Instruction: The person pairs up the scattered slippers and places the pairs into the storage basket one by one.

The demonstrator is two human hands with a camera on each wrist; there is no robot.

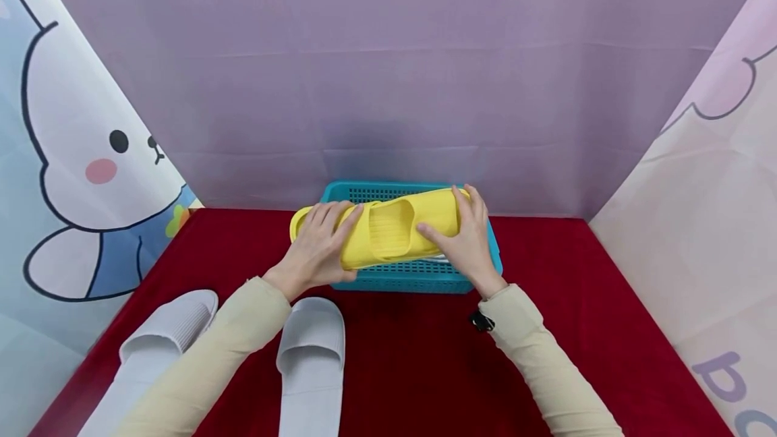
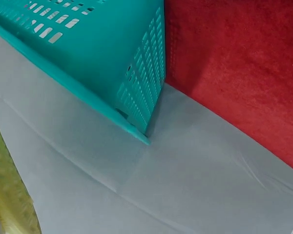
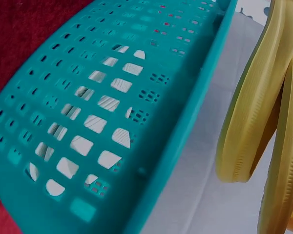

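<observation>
In the head view, the blue-green basket [image 1: 400, 282] sits near the back edge of the red worktop [image 1: 419, 356], close to the curtain [image 1: 388, 86]. Red cloth lies open to its right and in front; two white slippers [image 1: 312, 349] occupy the front left. Yellow slippers [image 1: 391, 229] are held slantwise above the basket, right end higher. The left hand [image 1: 317, 238] grips their left part, fingers bent over them; the right hand [image 1: 464, 238] clasps the right end, thumb spread from the fingers. Both forearms reach forward.

The left wrist view adds a basket corner and rim beside the curtain; the fingers cannot be made out.

The right wrist view shows ribbed white material through the basket's holes.
</observation>
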